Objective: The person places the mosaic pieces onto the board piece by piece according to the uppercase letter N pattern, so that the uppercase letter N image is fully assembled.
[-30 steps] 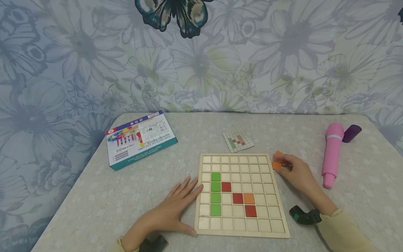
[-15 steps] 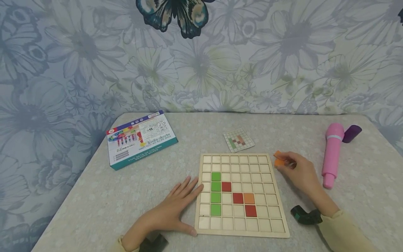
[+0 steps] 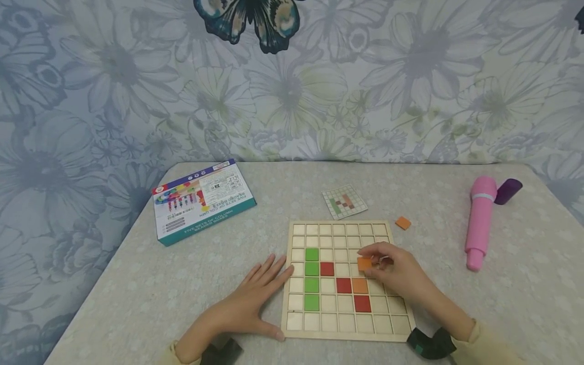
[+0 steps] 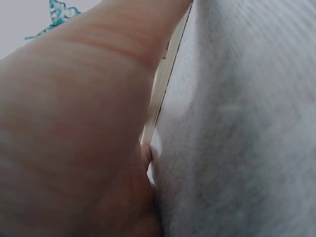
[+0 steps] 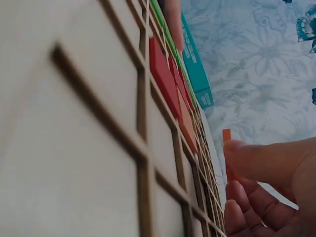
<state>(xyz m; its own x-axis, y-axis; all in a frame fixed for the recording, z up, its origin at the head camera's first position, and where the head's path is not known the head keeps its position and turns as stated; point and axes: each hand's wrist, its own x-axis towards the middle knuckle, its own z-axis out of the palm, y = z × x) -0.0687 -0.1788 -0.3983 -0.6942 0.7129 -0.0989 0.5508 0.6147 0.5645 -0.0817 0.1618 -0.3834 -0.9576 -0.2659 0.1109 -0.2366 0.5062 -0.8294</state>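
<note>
A square wooden grid board [image 3: 337,329] lies on the table, with several green tiles [image 3: 312,268] in one column and red tiles [image 3: 343,286] on a diagonal. One orange tile [image 3: 360,286] fills a cell beside a red one. My right hand [image 3: 401,271] pinches another orange tile [image 3: 364,263] over the cell just behind it; in the right wrist view that held tile [image 5: 227,140] stands on edge, apart from the board. At the board's left edge my left hand [image 3: 253,299] rests with fingers spread, fingertips touching the frame.
A loose orange tile [image 3: 403,223] lies off the board's back right corner. Behind the board is a small pattern card [image 3: 344,202]. A flat box [image 3: 204,203] sits at back left, a pink microphone-shaped object [image 3: 480,223] and a dark purple piece [image 3: 508,191] at right.
My right hand has moved left from beside the board to over it, carrying one orange tile. The other orange tile stays on the table. My left hand keeps its place.
</note>
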